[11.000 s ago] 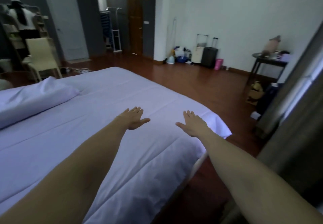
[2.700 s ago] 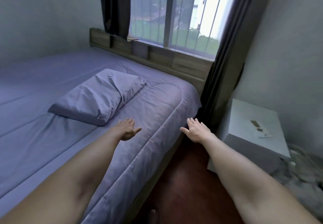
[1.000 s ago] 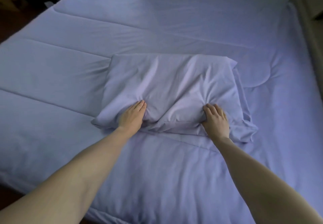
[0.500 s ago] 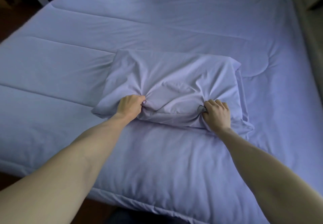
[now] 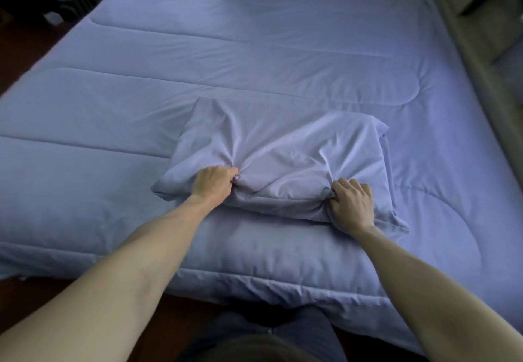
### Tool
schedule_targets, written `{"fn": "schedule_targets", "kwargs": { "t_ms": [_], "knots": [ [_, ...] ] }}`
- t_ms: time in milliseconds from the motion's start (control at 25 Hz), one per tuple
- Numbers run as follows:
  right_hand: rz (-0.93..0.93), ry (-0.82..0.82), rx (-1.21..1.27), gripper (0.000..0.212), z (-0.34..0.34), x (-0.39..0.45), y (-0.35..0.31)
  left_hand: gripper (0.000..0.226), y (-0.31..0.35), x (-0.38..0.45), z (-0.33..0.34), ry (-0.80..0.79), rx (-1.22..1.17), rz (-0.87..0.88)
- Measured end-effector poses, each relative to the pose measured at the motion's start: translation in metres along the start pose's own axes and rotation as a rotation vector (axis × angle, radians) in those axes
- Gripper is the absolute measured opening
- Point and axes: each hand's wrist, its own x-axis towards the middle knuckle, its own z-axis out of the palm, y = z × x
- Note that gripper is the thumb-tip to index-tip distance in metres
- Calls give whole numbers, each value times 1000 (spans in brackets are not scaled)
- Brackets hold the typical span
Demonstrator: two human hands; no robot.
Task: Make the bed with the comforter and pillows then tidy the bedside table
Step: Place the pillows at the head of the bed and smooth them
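A lavender pillow (image 5: 285,149) lies on the matching quilted comforter (image 5: 198,59) that covers the bed. My left hand (image 5: 215,185) is shut on a bunch of pillowcase fabric at the pillow's near left edge. My right hand (image 5: 352,204) grips the fabric at its near right edge. Creases fan out from both fists. The pillow's near side is slightly raised off the comforter. No second pillow and no bedside table are in view.
The wooden headboard (image 5: 478,22) runs along the right side of the bed. Dark wooden floor (image 5: 25,39) shows at the far left and under the bed's near edge. I stand at the near side of the bed.
Both hands went from resting flat on the pillow to fists closed on its fabric. The pillow has been drawn a little toward me and its near edge lifted.
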Motion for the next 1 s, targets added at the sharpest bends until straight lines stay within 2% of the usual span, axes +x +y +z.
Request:
{"fn": "schedule_targets", "kwargs": {
  "t_ms": [240, 360, 440, 520, 600, 680, 720, 840, 1000],
  "knots": [
    [-19, -20, -30, 10, 11, -61, -31, 10, -27, -66, 24, 76, -32, 28],
    [8, -40, -21, 18, 15, -79, -35, 20, -36, -85, 30, 65, -36, 105],
    [20, 11, 11, 24, 14, -87, -35, 34, -49, -89, 29, 66, -41, 145],
    [24, 60, 47, 25, 10, -91, -33, 43, -66, -91, 28, 11, -46, 110],
    [21, 85, 72, 24, 8, -93, -31, 29, -78, -93, 27, -24, -37, 49],
    [31, 91, 65, 16, 6, -97, -32, 13, -85, -94, 23, 9, -39, 7],
    [46, 91, 55, 11, 6, -101, -33, 11, -87, -96, 22, 25, -40, -1],
    [111, 64, 2, 23, 6, -119, -32, 11, -95, -103, 22, 64, -34, 7],
    [177, 29, -48, 21, 11, -134, -36, 12, -100, -114, 28, 93, -56, 26]
  ]
}}
